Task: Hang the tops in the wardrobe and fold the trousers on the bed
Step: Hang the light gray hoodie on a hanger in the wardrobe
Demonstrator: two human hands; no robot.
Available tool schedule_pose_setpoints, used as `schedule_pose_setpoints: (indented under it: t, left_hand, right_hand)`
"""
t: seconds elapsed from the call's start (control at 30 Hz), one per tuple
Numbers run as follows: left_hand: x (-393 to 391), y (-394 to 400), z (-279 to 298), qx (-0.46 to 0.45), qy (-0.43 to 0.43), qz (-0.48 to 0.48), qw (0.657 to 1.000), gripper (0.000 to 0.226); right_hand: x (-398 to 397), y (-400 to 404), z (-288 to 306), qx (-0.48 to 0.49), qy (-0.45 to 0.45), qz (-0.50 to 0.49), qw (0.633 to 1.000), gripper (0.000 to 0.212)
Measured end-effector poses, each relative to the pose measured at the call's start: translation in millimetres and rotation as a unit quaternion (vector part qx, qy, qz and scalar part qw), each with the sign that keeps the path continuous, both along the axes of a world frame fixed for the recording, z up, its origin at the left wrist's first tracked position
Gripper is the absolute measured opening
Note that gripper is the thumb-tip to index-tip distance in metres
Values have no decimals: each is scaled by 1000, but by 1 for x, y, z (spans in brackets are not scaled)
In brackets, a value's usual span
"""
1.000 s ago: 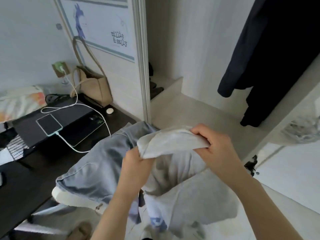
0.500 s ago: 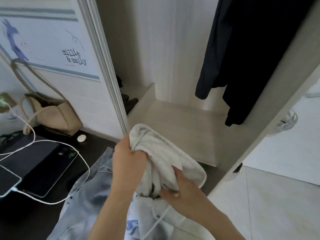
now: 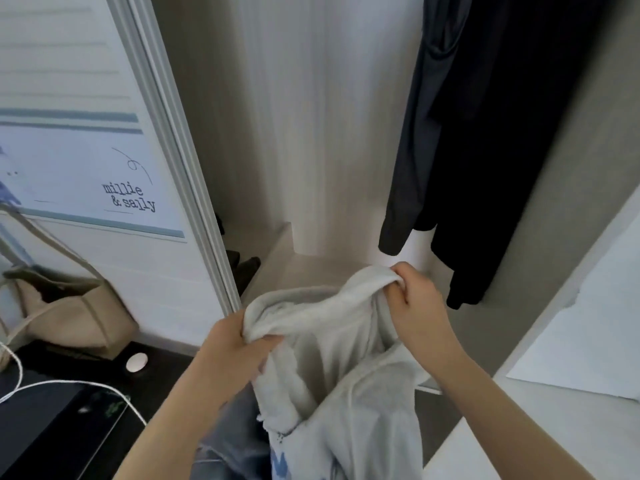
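In front of the open wardrobe (image 3: 311, 168), a pale grey hooded sweatshirt (image 3: 332, 368) is gripped at its bunched edge by the left hand (image 3: 239, 344) and pinched at its far right fold by the right hand (image 3: 415, 299). Blue denim (image 3: 235, 441) is seen beneath it. Dark garments (image 3: 485, 150) are hung at the far right, and a beige tote bag (image 3: 65, 313) is stood at the left.

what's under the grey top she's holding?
Under the grey top, gripped by the left hand and right hand, blue denim shows at lower left. The rest of it is covered.
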State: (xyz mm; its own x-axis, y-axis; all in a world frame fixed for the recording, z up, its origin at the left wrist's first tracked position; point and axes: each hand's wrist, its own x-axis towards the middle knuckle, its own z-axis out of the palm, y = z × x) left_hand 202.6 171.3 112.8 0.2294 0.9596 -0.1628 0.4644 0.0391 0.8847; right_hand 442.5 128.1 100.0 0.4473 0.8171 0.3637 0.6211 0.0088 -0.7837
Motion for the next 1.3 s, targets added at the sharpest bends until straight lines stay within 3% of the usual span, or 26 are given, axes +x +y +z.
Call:
schedule_pose_setpoints:
  t: [0.1, 0.17, 0.23, 0.3, 0.37, 0.5, 0.73, 0.83, 1.0, 1.07, 1.2, 1.3]
  left_hand:
    - [6, 27, 17, -65, -151, 27, 986, 7]
    - [15, 47, 37, -58, -204, 32, 977, 5]
    - [23, 71, 65, -40, -249, -8, 968, 19]
    - [30, 94, 96, -20, -263, -60, 963, 40]
    - [41, 117, 130, 14, -273, -78, 959, 39]
    - [63, 163, 191, 79, -281, -55, 955, 24]
    - [88, 213, 245, 146, -240, -78, 957, 24]
    - [100, 227, 252, 180, -209, -52, 960, 19]
    - [107, 250, 260, 252, -151, -15, 956, 7]
    - [106, 259, 262, 295, -111, -4, 949, 10]
    - [105, 272, 267, 385, 27, 13, 923, 26]
    - [101, 276, 273, 416, 77, 23, 906, 32]
  right_hand:
    - [8, 39, 18, 16, -33, 11, 999, 12]
    - [18, 68, 30, 17, -59, 23, 998, 8]
    - [31, 97, 50, 22, -87, 23, 996, 11]
    - [42, 123, 77, 34, -124, 19, 992, 26]
    - [51, 148, 114, 63, -151, 24, 986, 42]
    - [62, 182, 192, 100, -213, 58, 970, 29]
    - [60, 198, 329, 282, -243, 27, 928, 22]
    - [57, 208, 382, 318, -228, 2, 920, 20]
    - [66, 251, 468, 259, -131, -28, 956, 29]
    - [64, 272, 492, 225, -68, -5, 972, 22]
    - [60, 304, 510, 121, 3, 17, 992, 20]
    - [57, 322, 510, 76, 52, 30, 995, 24]
